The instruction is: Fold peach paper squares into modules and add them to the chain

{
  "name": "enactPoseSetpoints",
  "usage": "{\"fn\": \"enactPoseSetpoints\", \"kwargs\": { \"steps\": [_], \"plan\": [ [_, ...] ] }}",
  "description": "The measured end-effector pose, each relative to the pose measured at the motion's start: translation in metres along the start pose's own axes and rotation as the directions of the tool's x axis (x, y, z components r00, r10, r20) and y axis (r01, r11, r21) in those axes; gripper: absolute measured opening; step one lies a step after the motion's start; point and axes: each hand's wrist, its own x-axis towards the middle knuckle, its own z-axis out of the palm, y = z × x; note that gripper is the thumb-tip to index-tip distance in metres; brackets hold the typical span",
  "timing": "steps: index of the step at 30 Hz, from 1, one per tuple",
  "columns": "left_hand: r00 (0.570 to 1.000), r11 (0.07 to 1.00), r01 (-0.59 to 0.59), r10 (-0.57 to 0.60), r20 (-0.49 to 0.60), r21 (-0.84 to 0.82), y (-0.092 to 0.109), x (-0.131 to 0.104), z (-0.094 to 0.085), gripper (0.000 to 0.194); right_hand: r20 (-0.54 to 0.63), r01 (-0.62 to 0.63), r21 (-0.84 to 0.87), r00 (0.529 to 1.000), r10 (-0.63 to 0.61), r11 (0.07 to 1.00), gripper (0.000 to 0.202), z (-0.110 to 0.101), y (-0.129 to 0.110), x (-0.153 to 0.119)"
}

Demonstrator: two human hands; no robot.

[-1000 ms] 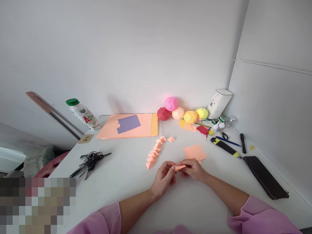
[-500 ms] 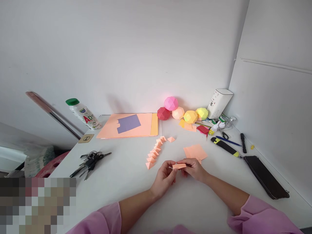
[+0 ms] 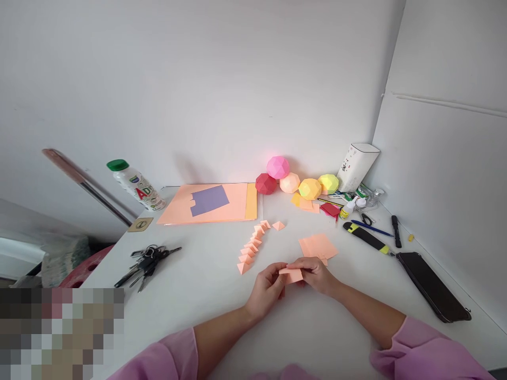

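Note:
A small folded piece of peach paper (image 3: pixel 293 275) is held between both hands above the table. My left hand (image 3: pixel 268 287) pinches its left end, and my right hand (image 3: pixel 318 275) grips the right end with fingers along the top edge. Just behind my right hand lie loose peach paper squares (image 3: pixel 319 247). A slanting row of folded peach paper pyramids (image 3: pixel 250 249) stands ahead and to the left of my hands, with one single pyramid (image 3: pixel 278 226) apart from it.
Faceted paper balls (image 3: pixel 309 189) sit by the wall. Peach sheets (image 3: pixel 174 208) bear a purple piece (image 3: pixel 209 201). Keys (image 3: pixel 147 264) and a bottle (image 3: pixel 137 184) are left. To the right lie a utility knife (image 3: pixel 366 238), a glue bottle (image 3: pixel 348 209) and a black phone (image 3: pixel 433 287).
The peach paper has tilted in my fingers, so that more of its flat face shows below the fold. Both hands stay in nearly the same place.

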Motion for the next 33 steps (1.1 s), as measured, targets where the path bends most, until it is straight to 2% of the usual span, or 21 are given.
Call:
{"fn": "enactPoseSetpoints", "kwargs": {
  "steps": [5, 9, 12, 15, 20, 22, 25, 27, 33],
  "plan": [
    [0.999, 0.999, -0.013, 0.015, -0.042, 0.052, -0.001, 0.000, 0.000, 0.034, 0.007, -0.123, 0.044, 0.992, 0.122, 0.991, 0.028, -0.001, -0.010, -0.003],
    [0.997, 0.998, 0.006, -0.001, -0.072, 0.068, 0.000, 0.000, 0.001, 0.035, 0.081, -0.124, 0.082, 0.990, 0.117, 0.989, 0.026, -0.003, -0.013, -0.004],
    [0.997, 0.996, 0.020, -0.014, -0.076, 0.089, 0.000, 0.001, 0.002, 0.036, 0.046, -0.161, 0.005, 0.986, 0.161, 0.987, 0.021, -0.002, -0.011, -0.003],
    [0.998, 0.993, 0.021, -0.013, -0.069, 0.118, 0.000, 0.000, 0.002, 0.038, 0.030, -0.179, -0.066, 0.983, 0.181, 0.982, 0.028, -0.001, -0.009, -0.002],
    [0.999, 0.991, 0.019, -0.012, -0.053, 0.134, 0.000, -0.001, 0.001, 0.038, 0.033, -0.174, -0.065, 0.984, 0.176, 0.983, 0.036, 0.000, -0.013, -0.001],
    [0.999, 0.995, 0.013, -0.009, -0.044, 0.095, 0.001, -0.001, 0.001, 0.037, 0.027, -0.170, -0.041, 0.985, 0.172, 0.985, 0.032, 0.001, -0.015, -0.002],
    [0.998, 1.000, -0.008, 0.008, -0.059, -0.004, 0.001, 0.001, 0.002, 0.035, -0.017, -0.125, 0.035, 0.992, 0.126, 0.992, 0.020, 0.003, -0.016, -0.004],
    [0.997, 0.999, -0.009, 0.005, -0.077, -0.040, 0.001, 0.002, 0.002, 0.035, -0.030, -0.068, 0.065, 0.997, 0.070, 0.996, 0.021, 0.004, -0.014, -0.006],
    [0.995, 0.997, 0.026, -0.034, -0.096, -0.079, 0.006, 0.002, 0.002, 0.035, 0.069, 0.143, -0.100, 0.988, -0.137, 0.985, 0.016, 0.005, -0.011, -0.005]
  ]
}}
